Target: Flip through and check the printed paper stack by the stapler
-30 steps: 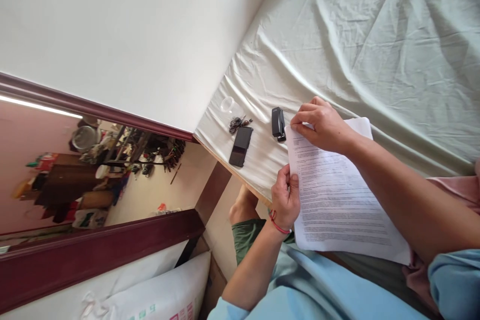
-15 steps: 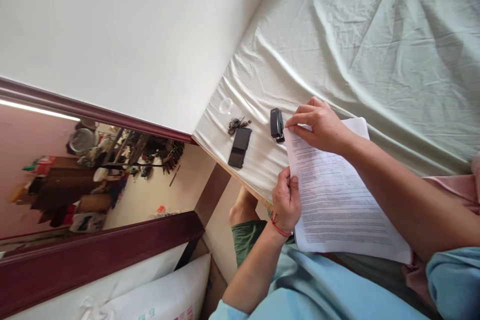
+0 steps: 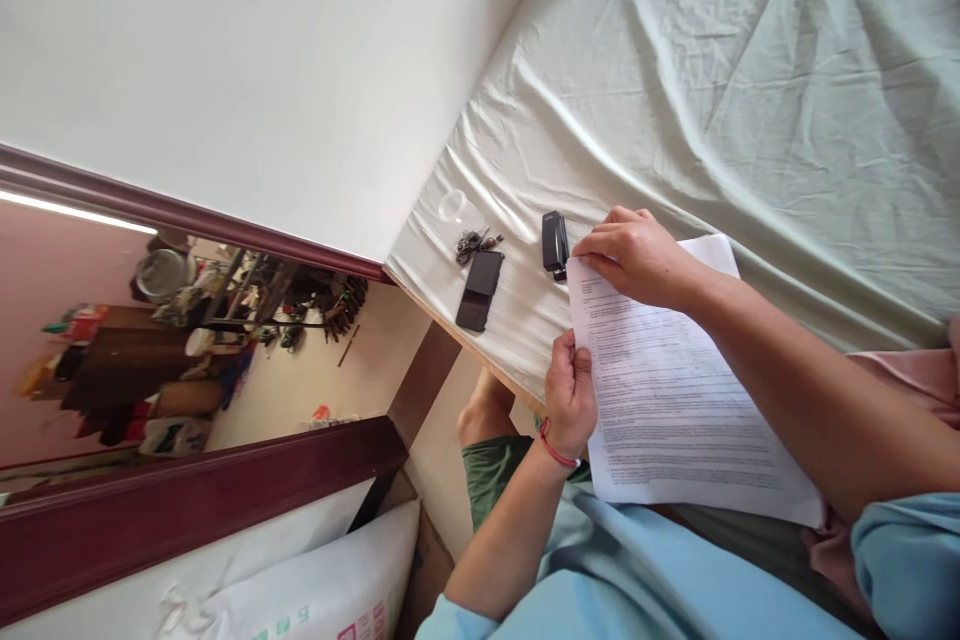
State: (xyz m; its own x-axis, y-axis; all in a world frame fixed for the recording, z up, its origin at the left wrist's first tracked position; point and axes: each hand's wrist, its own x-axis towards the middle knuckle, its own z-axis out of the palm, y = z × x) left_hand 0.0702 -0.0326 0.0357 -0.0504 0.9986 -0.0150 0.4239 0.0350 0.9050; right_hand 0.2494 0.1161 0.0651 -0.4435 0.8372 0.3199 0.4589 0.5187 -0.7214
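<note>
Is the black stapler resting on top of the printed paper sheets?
No, the black stapler lies on the pale green bedsheet, beside the printed paper sheets.

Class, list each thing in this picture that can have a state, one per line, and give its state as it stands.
Left hand: closed on the side edge of the printed sheets.
Right hand: fingers pinching the sheets' top corner.
Printed sheets: stacked, lying flat, printed side up.
Stapler: closed, lying on the bedsheet beside the paper's corner.
Phone: screen dark, lying flat.
Keys: bunched, lying by the phone.
Bedsheet: spread out, wrinkled.
</note>
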